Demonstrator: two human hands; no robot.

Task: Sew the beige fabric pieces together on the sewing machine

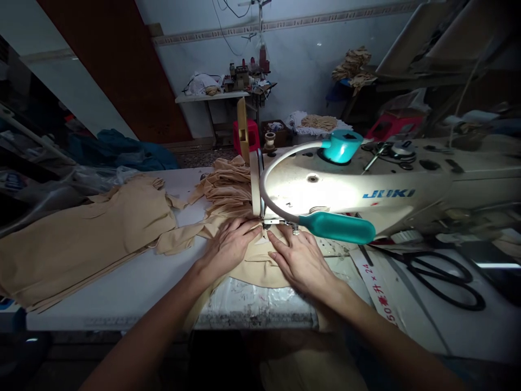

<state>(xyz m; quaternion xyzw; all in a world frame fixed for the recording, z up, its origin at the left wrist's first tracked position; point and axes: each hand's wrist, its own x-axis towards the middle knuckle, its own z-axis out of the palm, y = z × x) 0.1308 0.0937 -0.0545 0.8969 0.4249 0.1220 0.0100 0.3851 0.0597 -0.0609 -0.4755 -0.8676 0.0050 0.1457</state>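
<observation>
A piece of tan fabric [260, 269] lies under the presser foot of a sewing machine [309, 182] marked JUKI. My left hand [230, 244] rests flat on the fabric just left of the needle area, its fingers stretched toward the foot. On the right side of the foot, my right hand [303, 260] presses the same fabric down with its fingers spread. A teal lamp [342, 227] on a bent white neck lights the spot from above my right hand. Gathered tan fabric [228, 182] bunches up behind my left hand, beside the machine head.
Stacked tan fabric panels [89, 233] cover the table's left side. Black scissors [443, 274] lie at the right, beside a strip of printed paper [372, 282]. Behind the machine stand a red stool [252, 136] and another table [211, 98] with a smaller machine.
</observation>
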